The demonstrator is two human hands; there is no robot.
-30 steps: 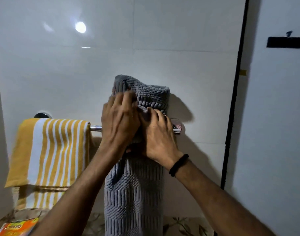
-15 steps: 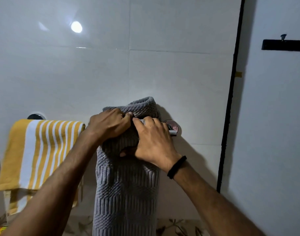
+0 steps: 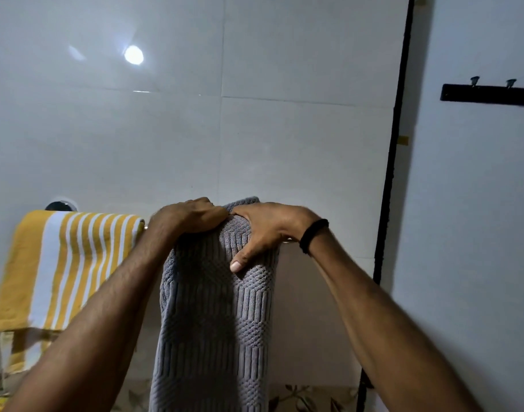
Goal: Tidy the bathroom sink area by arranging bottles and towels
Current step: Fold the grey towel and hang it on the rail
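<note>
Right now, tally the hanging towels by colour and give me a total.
grey towel: 1
yellow-and-white striped towel: 1
Total: 2

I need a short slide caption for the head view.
Left hand and right hand hold the top of a grey towel, beside a yellow-striped towel.

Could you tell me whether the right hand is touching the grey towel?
Touching. The head view shows the right hand curled over the top of the grey towel, its thumb pressed against the towel's front.
</note>
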